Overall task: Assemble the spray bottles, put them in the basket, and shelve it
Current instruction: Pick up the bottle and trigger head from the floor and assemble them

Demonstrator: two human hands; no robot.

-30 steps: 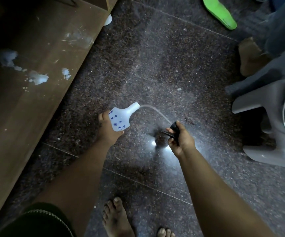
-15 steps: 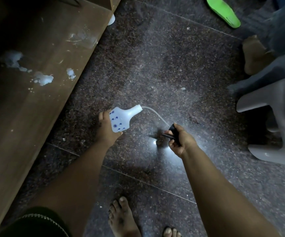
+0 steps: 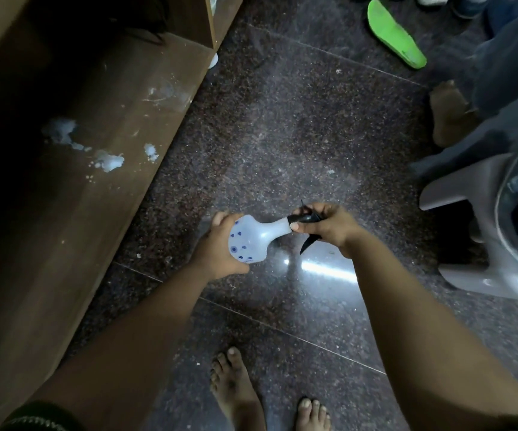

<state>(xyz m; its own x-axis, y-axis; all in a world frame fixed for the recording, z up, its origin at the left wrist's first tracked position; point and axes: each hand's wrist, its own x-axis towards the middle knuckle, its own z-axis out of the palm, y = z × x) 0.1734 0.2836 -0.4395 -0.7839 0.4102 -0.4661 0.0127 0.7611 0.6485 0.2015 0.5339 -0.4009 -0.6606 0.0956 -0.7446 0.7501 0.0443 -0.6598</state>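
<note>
Left hand (image 3: 217, 250) cups the bottle (image 3: 251, 241), neck pointing right. Right hand (image 3: 326, 227) fingers closed around the black spray head (image 3: 305, 219) at the bottle's neck; seating unclear, probably on.

The right hand (image 3: 329, 227) covered most of the black spray head (image 3: 305, 218); whether it was seated on the bottle neck (image 3: 277, 229) could not be determined. The right edge cropped the grey stool (image 3: 481, 219).
</note>
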